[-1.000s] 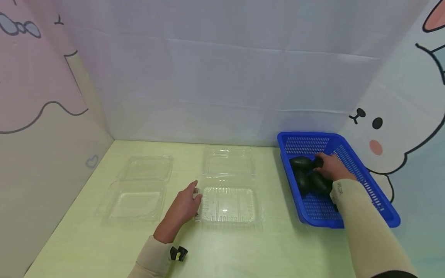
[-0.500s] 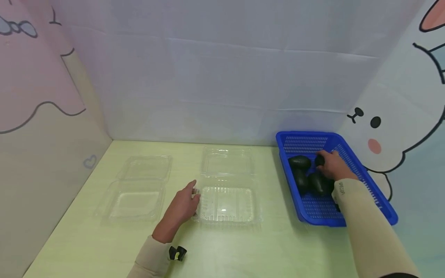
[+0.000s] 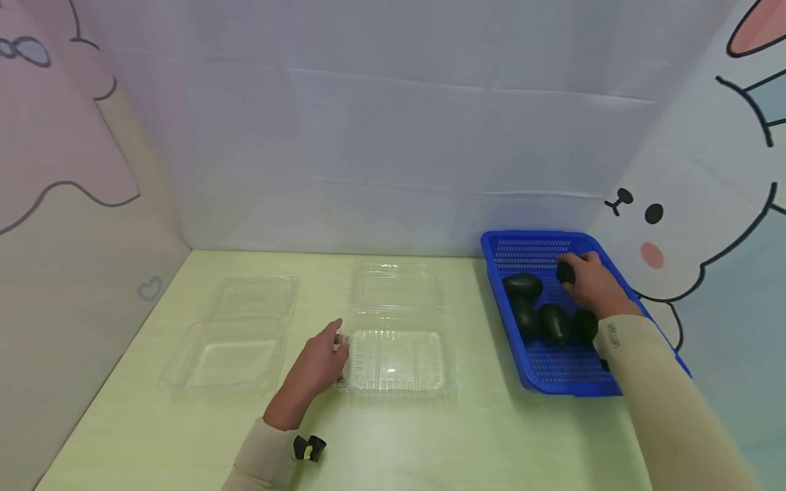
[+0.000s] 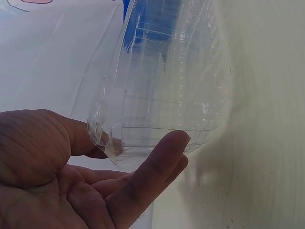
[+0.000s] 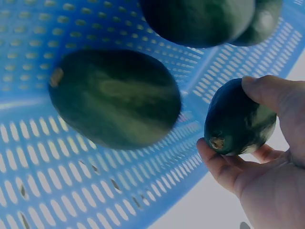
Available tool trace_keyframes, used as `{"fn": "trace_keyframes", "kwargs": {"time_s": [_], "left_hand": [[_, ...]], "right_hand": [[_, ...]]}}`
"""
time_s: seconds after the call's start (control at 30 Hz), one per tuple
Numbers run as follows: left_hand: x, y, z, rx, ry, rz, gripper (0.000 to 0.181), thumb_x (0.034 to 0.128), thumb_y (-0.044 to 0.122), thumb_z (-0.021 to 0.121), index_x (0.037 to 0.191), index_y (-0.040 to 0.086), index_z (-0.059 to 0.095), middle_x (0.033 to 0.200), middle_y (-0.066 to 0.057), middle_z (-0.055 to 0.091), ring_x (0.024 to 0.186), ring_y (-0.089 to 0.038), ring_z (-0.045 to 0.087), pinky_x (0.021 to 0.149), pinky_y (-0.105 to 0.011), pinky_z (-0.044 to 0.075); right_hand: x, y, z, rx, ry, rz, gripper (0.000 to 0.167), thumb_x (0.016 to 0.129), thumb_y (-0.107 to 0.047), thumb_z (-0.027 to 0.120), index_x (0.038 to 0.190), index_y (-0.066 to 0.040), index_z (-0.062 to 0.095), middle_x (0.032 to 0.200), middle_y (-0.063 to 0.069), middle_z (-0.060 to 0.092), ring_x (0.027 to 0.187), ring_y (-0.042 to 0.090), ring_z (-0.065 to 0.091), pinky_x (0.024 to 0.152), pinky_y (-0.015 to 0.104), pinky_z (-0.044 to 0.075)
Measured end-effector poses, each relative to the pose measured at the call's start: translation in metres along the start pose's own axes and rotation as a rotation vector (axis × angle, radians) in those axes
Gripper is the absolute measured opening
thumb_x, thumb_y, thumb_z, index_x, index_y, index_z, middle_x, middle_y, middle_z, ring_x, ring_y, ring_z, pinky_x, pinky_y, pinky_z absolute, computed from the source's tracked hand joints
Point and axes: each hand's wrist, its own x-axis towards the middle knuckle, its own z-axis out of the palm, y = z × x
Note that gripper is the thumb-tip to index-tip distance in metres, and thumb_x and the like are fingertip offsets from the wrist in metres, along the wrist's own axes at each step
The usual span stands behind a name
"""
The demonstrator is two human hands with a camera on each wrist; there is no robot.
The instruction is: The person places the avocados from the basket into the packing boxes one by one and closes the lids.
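Observation:
My left hand [image 3: 318, 359] is at the left edge of a clear plastic clamshell container [image 3: 396, 361] lying unfolded. In the left wrist view, the thumb laps over the container's rim [image 4: 102, 136] and the fingers are on its outer side. My right hand [image 3: 597, 285] grips a dark green avocado [image 5: 240, 119] between thumb and fingers, inside the blue basket's [image 3: 522, 368] far right part. A brown stem end shows on this avocado. Several other avocados [image 3: 555, 324] lie in the basket, some partly covered by the right forearm.
A second open clear clamshell container [image 3: 236, 361] lies on the left of the pale yellow-green table [image 3: 393, 443]. A white sheet wall [image 3: 393, 157] rises behind the table, with printed side walls left and right.
My right hand has moved the avocado away from the others, to the right and farther back in the basket. The left hand stays at the container; the head view has shifted slightly.

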Motion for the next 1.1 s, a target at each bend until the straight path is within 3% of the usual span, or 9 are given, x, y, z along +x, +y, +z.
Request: {"fn": "trace_keyframes", "kwargs": {"time_s": [0.43, 0.7, 1.1], "left_hand": [[-0.002, -0.002, -0.002, -0.016, 0.006, 0.03, 0.057, 0.104, 0.009, 0.052, 0.156, -0.004, 0.035, 0.135, -0.026, 0.061, 0.067, -0.015, 0.063, 0.058, -0.031, 0.051], [-0.004, -0.003, -0.002, -0.028, -0.001, 0.038, 0.056, 0.1044, 0.009, 0.051, 0.157, -0.003, 0.035, 0.134, -0.026, 0.061, 0.067, -0.015, 0.063, 0.057, -0.031, 0.052], [-0.009, -0.003, 0.004, -0.042, 0.005, 0.053, 0.056, 0.1044, 0.008, 0.051, 0.156, -0.005, 0.034, 0.133, -0.027, 0.062, 0.065, -0.015, 0.065, 0.058, -0.032, 0.053]], "right_hand": [[-0.026, -0.03, -0.026, -0.006, 0.126, -0.105, 0.063, 0.101, -0.006, 0.062, 0.158, -0.009, 0.035, 0.156, 0.041, 0.015, 0.126, 0.069, 0.033, 0.097, 0.079, 0.036], [-0.042, -0.064, -0.027, -0.015, 0.229, -0.218, 0.062, 0.099, -0.001, 0.064, 0.155, -0.013, 0.041, 0.157, 0.037, 0.02, 0.129, 0.066, 0.034, 0.093, 0.077, 0.041], [-0.071, -0.119, -0.023, -0.052, 0.279, -0.4, 0.061, 0.099, -0.003, 0.065, 0.155, -0.019, 0.046, 0.161, 0.027, 0.024, 0.135, 0.058, 0.035, 0.09, 0.069, 0.049]]}}
